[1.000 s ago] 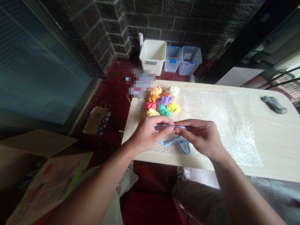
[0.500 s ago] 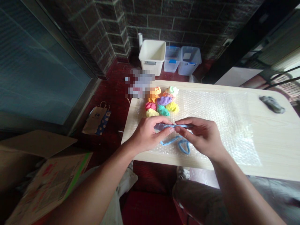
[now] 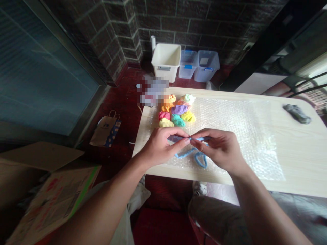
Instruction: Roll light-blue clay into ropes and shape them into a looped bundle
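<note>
My left hand (image 3: 165,144) pinches a thin strip of blue clay (image 3: 176,139) between thumb and fingertips. My right hand (image 3: 218,144) pinches the same strip from the other side, and the two sets of fingertips almost meet. Under the hands, a thin blue clay roll (image 3: 186,154) and a blue clay loop (image 3: 201,160) lie on a sheet of bubble wrap (image 3: 230,126). Just beyond the left hand sit several soft clay lumps, among them a purple lump (image 3: 179,109), a green lump (image 3: 178,120), a yellow lump (image 3: 188,117) and a red lump (image 3: 164,116).
The pale wooden table (image 3: 296,146) carries a dark grey lump (image 3: 297,113) at its right end. Behind it on the floor stand a white bin (image 3: 166,63) and two clear tubs (image 3: 206,66). A paper bag (image 3: 105,131) and an open cardboard box (image 3: 56,190) are at left.
My fingertips have drawn slightly closer together on the blue strip, and less of it shows between them. The clay on the table is where it was.
</note>
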Demonstrator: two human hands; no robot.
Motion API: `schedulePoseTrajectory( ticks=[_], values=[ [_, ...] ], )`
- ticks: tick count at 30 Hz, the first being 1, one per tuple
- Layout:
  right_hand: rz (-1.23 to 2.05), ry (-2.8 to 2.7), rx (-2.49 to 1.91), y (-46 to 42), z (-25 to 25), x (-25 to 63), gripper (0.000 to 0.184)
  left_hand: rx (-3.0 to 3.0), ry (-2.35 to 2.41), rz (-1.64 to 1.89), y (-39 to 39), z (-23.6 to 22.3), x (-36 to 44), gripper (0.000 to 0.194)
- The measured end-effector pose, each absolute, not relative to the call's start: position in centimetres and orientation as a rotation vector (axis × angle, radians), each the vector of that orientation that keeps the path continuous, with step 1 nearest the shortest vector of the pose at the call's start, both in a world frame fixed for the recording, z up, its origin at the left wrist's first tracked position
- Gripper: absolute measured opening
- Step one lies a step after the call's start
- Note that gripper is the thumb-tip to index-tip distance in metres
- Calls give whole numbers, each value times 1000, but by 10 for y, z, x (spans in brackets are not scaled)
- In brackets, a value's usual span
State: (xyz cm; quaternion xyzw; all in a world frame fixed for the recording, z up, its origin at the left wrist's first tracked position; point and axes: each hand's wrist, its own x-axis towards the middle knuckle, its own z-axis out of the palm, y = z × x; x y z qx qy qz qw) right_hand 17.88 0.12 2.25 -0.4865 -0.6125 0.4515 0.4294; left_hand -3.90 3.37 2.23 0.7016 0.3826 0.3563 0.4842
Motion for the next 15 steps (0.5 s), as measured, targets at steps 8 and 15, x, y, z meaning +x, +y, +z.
schedulePoseTrajectory(
  ticks=[8, 15],
  values=[
    [1102, -1527, -1214, 2, 19, 180, 12, 1711, 933, 911, 32, 17, -40, 13],
    [1065, -1557, -1148, 2, 21, 179, 7, 1678, 888, 841, 34, 19, -37, 18]
  ],
)
